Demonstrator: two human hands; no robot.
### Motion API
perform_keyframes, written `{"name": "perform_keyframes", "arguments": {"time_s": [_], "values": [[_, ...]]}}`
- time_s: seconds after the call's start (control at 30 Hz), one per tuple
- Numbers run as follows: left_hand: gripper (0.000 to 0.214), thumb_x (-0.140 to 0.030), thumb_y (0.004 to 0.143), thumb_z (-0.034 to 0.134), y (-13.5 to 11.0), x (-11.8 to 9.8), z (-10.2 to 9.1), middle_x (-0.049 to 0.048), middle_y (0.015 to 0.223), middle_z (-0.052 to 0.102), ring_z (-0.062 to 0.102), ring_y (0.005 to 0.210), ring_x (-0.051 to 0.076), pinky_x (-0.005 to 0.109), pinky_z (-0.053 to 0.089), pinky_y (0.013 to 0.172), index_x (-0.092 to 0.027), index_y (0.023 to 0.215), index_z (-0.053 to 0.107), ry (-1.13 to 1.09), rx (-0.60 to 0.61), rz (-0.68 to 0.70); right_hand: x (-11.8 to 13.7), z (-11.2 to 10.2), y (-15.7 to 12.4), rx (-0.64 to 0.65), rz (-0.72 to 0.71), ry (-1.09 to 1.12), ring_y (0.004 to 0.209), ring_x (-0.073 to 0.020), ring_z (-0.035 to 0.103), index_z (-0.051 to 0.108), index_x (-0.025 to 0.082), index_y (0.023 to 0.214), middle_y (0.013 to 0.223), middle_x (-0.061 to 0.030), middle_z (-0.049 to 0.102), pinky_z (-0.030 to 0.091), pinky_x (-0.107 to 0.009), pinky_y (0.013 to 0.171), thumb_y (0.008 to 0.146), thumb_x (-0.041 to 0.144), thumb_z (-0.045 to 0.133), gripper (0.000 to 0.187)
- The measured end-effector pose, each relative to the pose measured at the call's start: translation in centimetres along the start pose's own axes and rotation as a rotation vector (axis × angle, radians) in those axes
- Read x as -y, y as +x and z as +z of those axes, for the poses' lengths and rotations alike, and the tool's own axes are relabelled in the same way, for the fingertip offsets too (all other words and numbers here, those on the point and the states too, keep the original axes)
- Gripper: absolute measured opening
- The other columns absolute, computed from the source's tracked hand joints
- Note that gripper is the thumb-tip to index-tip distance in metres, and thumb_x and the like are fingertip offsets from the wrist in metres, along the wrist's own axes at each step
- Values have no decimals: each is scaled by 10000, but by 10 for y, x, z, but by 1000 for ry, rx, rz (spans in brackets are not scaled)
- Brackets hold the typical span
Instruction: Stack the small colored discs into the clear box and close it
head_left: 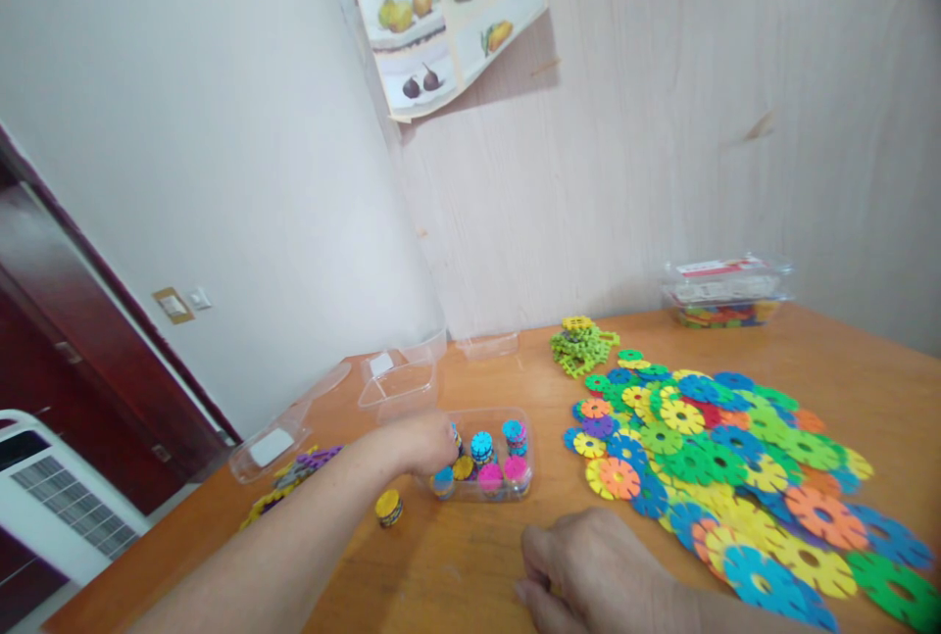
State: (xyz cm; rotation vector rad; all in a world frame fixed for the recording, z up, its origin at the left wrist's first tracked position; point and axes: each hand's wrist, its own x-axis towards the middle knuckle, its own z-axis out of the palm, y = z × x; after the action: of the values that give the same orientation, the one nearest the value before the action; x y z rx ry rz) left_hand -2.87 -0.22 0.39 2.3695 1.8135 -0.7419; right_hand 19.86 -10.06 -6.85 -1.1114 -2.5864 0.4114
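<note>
My left hand (424,444) reaches into a clear plastic box (530,453), its fingers closed at a stack of small discs (457,438) on the box's left side; the fingertips are partly hidden. Around it in the box stand several more small stacks, among them a blue-topped stack (481,446) and a pink-topped stack (490,477). Outside, at the box's front left, a yellow-topped stack (389,508) stands on the table. My right hand (580,560) rests low over the table in front of the box, fingers curled; whatever lies inside them is hidden.
Large notched flower discs (720,458) spread in a heap across the right side of the wooden table (441,565). Green linked pieces (582,348) lie at the back, near a lidded clear box (727,293). Clear trays (397,384) and purple and yellow pieces (313,461) are at left.
</note>
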Motion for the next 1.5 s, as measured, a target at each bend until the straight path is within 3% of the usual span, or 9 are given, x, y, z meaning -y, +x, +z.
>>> {"name": "perform_keyframes", "arguments": {"time_s": [0.27, 0.5, 0.8, 0.97, 1.17, 1.3, 1.5], "values": [[208, -228, 701, 471, -6, 2, -1, 29, 570, 583, 479, 571, 159, 273, 366, 593, -167, 614, 650, -64, -15, 63, -2, 2, -1, -19, -20, -21, 600, -148, 652, 607, 229, 759, 719, -3, 725, 210, -283, 484, 836, 371, 520, 184], [237, -252, 656, 489, -21, 3, -3, -15, 627, 621, 460, 558, 115, 208, 332, 527, -179, 724, 705, -398, -22, 37, -3, 5, -2, -25, -13, -20, 594, -145, 635, 612, 226, 776, 728, -8, 724, 222, -284, 491, 849, 369, 509, 190], [372, -192, 666, 465, -34, -10, -16, -13, 736, 716, 498, 583, 122, 211, 327, 499, -214, 850, 787, -382, 69, 80, -2, 0, -3, -25, -6, 3, 602, -155, 654, 615, 235, 758, 715, -7, 727, 219, -276, 482, 843, 385, 502, 206], [310, -214, 653, 493, -30, -9, -13, -32, 651, 694, 502, 577, 123, 201, 341, 508, -234, 767, 780, -406, 54, 122, -1, -3, -2, -9, -19, 15, 609, -159, 660, 617, 237, 769, 733, -5, 732, 219, -274, 486, 830, 382, 513, 189], [315, -219, 660, 479, -23, -5, -7, -22, 733, 716, 552, 643, 124, 196, 382, 567, -205, 790, 766, -483, 45, 110, -1, -5, -2, 8, -13, 15, 620, -159, 656, 621, 236, 783, 745, -8, 735, 244, -266, 493, 839, 378, 508, 190], [312, -250, 693, 462, -28, 0, -7, -10, 785, 697, 560, 687, 128, 197, 388, 589, -183, 837, 731, -548, -46, 94, -2, -1, -3, 0, -14, 11, 622, -155, 649, 615, 235, 783, 743, -3, 732, 252, -271, 503, 850, 383, 505, 197], [260, -317, 717, 471, -55, 28, 5, -31, 670, 542, 448, 599, 111, 208, 321, 533, -152, 863, 610, -740, -314, -42, -3, 4, -5, -38, -26, 7, 610, -145, 634, 578, 234, 747, 726, 7, 716, 235, -276, 504, 871, 378, 495, 208]]}}
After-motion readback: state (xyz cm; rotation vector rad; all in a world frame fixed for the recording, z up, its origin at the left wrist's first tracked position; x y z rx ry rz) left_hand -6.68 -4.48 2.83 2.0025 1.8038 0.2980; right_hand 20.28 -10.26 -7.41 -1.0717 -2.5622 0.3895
